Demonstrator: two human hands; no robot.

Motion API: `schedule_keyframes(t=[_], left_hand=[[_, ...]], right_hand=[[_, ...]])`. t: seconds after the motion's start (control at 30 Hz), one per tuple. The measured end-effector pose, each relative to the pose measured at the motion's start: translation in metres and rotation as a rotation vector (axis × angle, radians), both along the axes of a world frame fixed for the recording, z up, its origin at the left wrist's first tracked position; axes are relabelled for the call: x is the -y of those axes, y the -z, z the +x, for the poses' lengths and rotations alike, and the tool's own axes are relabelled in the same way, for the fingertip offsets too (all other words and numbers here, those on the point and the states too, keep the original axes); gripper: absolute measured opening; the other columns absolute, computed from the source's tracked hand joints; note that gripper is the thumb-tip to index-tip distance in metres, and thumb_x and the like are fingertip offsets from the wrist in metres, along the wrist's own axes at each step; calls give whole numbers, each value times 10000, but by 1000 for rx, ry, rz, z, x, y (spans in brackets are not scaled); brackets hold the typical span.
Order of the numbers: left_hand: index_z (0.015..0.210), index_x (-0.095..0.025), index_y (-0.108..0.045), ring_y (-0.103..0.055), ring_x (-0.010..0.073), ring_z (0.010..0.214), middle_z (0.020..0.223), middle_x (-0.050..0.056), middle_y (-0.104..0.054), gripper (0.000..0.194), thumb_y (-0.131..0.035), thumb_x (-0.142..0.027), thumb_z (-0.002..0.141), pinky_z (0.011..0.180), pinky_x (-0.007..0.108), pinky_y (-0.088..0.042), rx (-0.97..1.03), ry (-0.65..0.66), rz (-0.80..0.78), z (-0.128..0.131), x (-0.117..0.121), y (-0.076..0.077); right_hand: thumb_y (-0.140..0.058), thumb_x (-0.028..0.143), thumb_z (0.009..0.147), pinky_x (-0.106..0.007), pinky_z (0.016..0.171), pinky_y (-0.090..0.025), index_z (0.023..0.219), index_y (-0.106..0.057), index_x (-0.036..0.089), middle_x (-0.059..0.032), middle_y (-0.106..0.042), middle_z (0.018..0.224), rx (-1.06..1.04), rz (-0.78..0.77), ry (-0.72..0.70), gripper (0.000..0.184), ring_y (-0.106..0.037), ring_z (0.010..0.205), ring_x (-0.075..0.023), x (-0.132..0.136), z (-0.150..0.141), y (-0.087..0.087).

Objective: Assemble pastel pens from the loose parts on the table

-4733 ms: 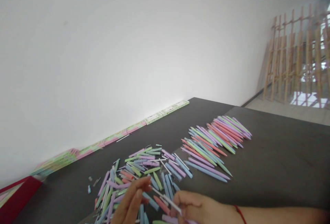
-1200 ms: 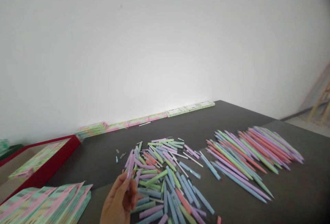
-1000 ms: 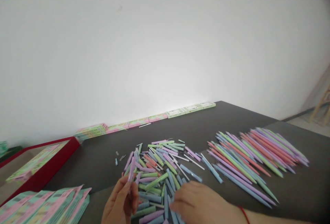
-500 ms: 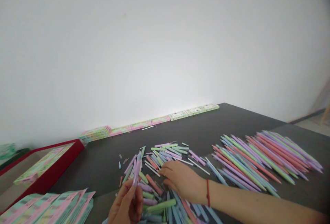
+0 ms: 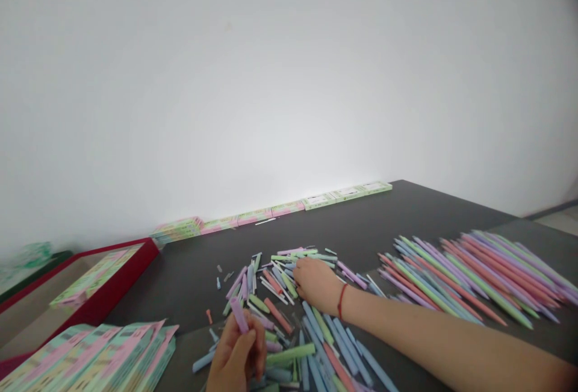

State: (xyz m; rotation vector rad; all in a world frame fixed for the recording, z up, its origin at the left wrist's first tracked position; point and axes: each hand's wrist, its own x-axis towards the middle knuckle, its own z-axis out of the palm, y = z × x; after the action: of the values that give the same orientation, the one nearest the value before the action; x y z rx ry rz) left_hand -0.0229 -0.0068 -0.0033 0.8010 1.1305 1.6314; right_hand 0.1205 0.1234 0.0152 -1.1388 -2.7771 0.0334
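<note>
My left hand (image 5: pixel 239 350) is closed around a purple pen barrel (image 5: pixel 239 315), which stands up out of the fist, tilted to the left. In front of it lies a loose pile of pen parts (image 5: pixel 291 353) in blue, green, purple and coral, with thin white refills (image 5: pixel 271 287) among them. My right hand (image 5: pixel 316 283), with a red cord on the wrist, reaches into the far part of this pile. Its fingers are bent down and pressed together, and whatever is under the fingertips is hidden. A green pen part (image 5: pixel 291 354) lies just right of my left hand.
Finished-looking pens (image 5: pixel 474 274) lie in rows at the right. A red box (image 5: pixel 121 283) holding printed cartons stands at the left, with several printed packets (image 5: pixel 103 359) before it. Flat cartons (image 5: pixel 289 208) line the white wall along the dark table (image 5: pixel 352 223).
My right hand has come in from the right and moved farther into the pile, shifting some parts. My left hand keeps the purple barrel, now tilted more leftward. The view has turned left.
</note>
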Motion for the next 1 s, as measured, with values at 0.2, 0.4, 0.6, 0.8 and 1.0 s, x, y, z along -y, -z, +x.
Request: schedule_keyframes(t=[0.2, 0.4, 0.6, 0.8, 1.0], left_hand=[[773, -216, -499, -292, 18, 308, 484, -110, -436, 161, -601, -337, 747, 300, 114, -244, 43, 52, -17, 0, -1, 5], [717, -178, -532, -288, 16, 335, 441, -115, -358, 271, -662, -416, 726, 327, 120, -239, 61, 92, -121, -4, 3, 1], [639, -179, -496, -284, 21, 334, 412, -111, -355, 341, -669, -462, 716, 329, 125, -229, 31, 86, -136, 2, 2, 2], [619, -179, -509, -280, 22, 326, 400, -113, -367, 435, -742, -544, 575, 325, 138, -236, 19, 112, -209, -1, -1, 7], [945, -164, -605, -264, 37, 313, 358, -130, -334, 479, -674, -537, 654, 352, 158, -229, -202, 110, -188, -5, -1, 10]], right_hand=[[-506, 64, 746, -364, 757, -430, 864, -656, 40, -217, -650, 933, -33, -61, 117, 192, -593, 907, -281, -5, -13, -1], [-490, 131, 742, -269, 638, -407, 844, -599, 117, -86, -643, 810, -252, -215, 108, 150, -578, 743, -190, 5, 23, -11], [-471, 126, 740, -168, 504, -336, 748, -543, 158, 42, -549, 641, -444, -484, 45, 79, -484, 572, -85, 22, 67, 2], [-501, 129, 729, -181, 490, -313, 723, -552, 152, 36, -534, 602, -583, -571, 104, 57, -458, 542, -90, 21, 67, 13], [-531, 144, 735, -173, 490, -309, 726, -563, 159, 44, -534, 604, -662, -621, 66, 35, -453, 543, -82, 32, 63, 7]])
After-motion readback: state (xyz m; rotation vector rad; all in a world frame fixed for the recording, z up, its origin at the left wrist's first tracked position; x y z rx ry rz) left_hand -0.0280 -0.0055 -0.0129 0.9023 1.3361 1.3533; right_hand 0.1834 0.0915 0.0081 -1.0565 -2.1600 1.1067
